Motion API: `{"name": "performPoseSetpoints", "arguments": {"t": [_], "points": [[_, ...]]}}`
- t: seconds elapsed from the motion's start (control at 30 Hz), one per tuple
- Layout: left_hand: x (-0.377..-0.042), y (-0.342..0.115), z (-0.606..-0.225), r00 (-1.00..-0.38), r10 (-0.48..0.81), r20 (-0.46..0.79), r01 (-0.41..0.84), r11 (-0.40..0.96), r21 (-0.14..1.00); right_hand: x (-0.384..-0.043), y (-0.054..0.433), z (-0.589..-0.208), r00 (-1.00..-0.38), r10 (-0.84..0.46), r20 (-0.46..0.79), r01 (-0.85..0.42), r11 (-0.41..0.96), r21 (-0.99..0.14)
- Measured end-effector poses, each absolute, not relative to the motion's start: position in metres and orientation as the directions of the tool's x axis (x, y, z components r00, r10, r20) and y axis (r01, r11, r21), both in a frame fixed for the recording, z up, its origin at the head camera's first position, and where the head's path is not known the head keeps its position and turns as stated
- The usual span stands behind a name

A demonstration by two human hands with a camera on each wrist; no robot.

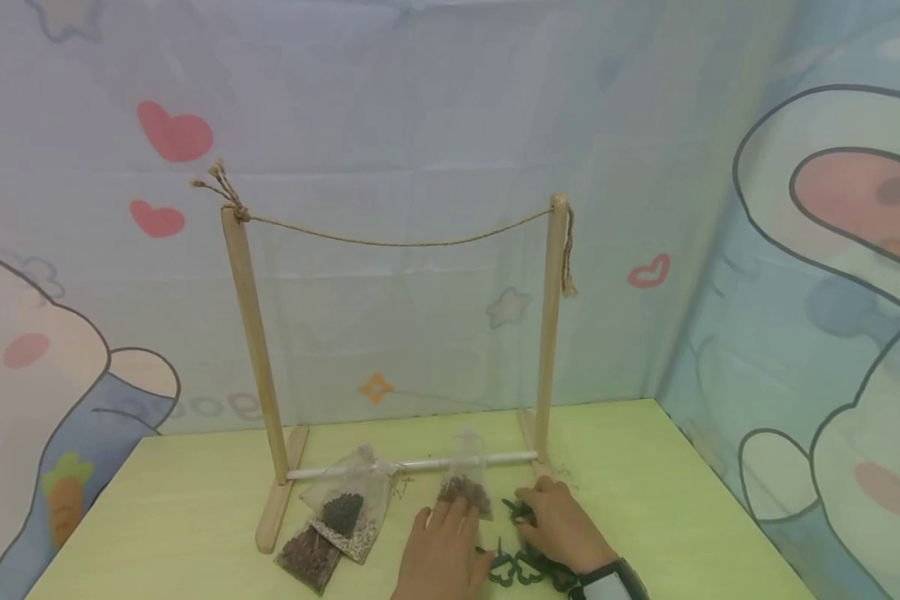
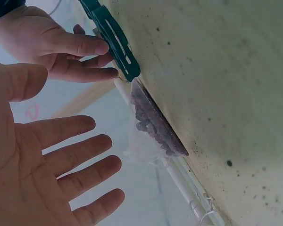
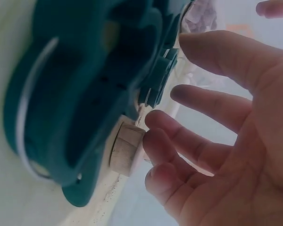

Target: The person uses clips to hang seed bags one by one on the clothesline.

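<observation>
In the head view my left hand [image 1: 441, 554] reaches over the front of a small see-through bag [image 1: 474, 493] of reddish-brown bits. The left wrist view shows its fingers spread and relaxed, apart from the bag [image 2: 153, 125]. My right hand [image 1: 566, 523] is beside a dark green clip [image 1: 521, 510]; its fingers are loosely bent, and in the right wrist view they close on nothing. More green clips, with heart-like cut-outs, lie under and in front of that hand, one large and near in the right wrist view [image 3: 85, 94].
Behind the hands stands a wooden frame with two posts [image 1: 253, 333], a sagging rope [image 1: 412, 244] and a white lower bar [image 1: 435, 463]. Left of the hands lie overlapping bags of dark bits [image 1: 342, 514], pale bits [image 1: 362, 546] and brown bits [image 1: 309, 558] on the yellow-green table [image 1: 682, 517].
</observation>
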State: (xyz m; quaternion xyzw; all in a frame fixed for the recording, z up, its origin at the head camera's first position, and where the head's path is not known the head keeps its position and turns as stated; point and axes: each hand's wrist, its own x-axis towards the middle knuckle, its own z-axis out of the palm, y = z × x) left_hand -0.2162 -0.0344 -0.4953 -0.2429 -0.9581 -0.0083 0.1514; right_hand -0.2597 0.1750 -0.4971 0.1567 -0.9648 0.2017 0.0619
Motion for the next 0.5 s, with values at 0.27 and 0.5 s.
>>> {"name": "performPoseSetpoints", "arguments": {"t": [0.27, 0.5], "points": [[-0.2164, -0.0338, -0.4981, -0.827, 0.467, 0.313, 0.464, 0.881, -0.091, -0.2642, 0.1752, -0.5010, -0.943, -0.281, 0.177, -0.326, 0.884, -0.336], [-0.2145, -0.0367, -0.4961, -0.827, 0.469, 0.311, 0.464, 0.881, -0.093, -0.2644, 0.1750, -0.5030, -0.940, -0.289, 0.182, -0.338, 0.856, -0.391]]}}
